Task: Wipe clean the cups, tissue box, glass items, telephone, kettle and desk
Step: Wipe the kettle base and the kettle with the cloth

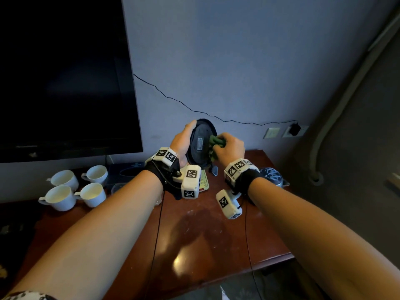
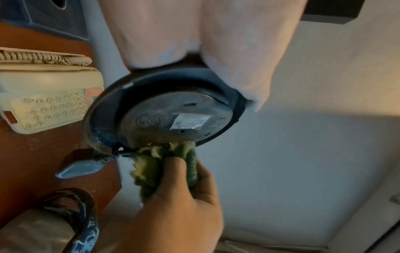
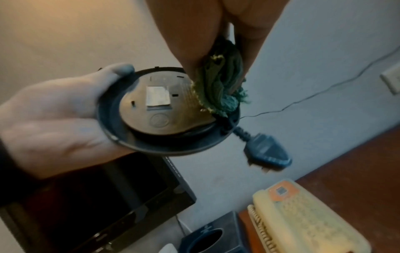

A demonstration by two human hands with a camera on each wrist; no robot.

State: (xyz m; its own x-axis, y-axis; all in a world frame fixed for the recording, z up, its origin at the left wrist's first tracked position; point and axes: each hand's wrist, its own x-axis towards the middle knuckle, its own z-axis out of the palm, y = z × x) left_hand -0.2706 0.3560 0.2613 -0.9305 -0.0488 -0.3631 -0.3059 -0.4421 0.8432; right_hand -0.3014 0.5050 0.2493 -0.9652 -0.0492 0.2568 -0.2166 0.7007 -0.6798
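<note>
**Green cloth on underside of kettle base**

Green cloth (image 1: 213, 146), bunched, is pinched in the right hand (image 1: 229, 148) between thumb and curled fingers and pressed on the underside of the kettle base (image 1: 200, 144). The left hand (image 1: 183, 144) grips the base by its rim, thumb over the top edge, and holds it tilted up on edge, above the desk's (image 1: 216, 234) back edge. My guess: it is tipped this way so the bottom faces the cloth and the label area can be reached. The plug (image 3: 266, 154) hangs loose from the base on a short cord, clear of the wood.

Outward: the cream telephone (image 2: 47, 101) lies under the hands near the back edge. The dark tissue box (image 1: 124, 172) sits left of it by the wall. Four white cups (image 1: 75, 187) are grouped toward the desk's left end. The kettle (image 1: 271, 176) stands behind the right wrist, near the right edge, mostly hidden. A TV (image 1: 65, 72) hangs on the wall at left. Judged: kettle stage under way.
</note>
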